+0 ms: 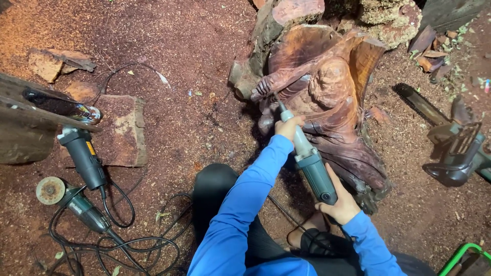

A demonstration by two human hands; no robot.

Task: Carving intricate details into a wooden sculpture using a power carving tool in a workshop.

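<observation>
The right hand point(341, 204) was wrapped around the rear body of the die grinder point(309, 161), fingers clamped on the grey-green housing, nearest the operator. The left hand point(288, 127) was closed on the grinder's narrow neck, fingers clamped just behind the collet. The tool's tip met the wood carving point(327, 97) at the lower left of the carved figure, below the carved arm; whether the bit was cutting could not be determined.

Procedure note, as a judgement: the forward hand should steer and the rear hand should carry the weight, with light pressure and short passes following the grain. The power cord point(286, 214) ran under the forearms toward the operator and should be kept behind the tool, away from the bit.

Left of the carving, near the operator, an angle grinder point(71, 199) with a worn disc lay on the sawdust floor point(194, 61). A second grinder point(82, 156) lay just beyond it, beside a wooden plank point(30, 115). Right of the carving, well apart, a chainsaw point(445, 143) rested on the ground. Beyond the carving lay rough log offcuts point(388, 20).

A green-rimmed container point(463, 258) showed at the lower right of the carving; its contents could not be determined
</observation>
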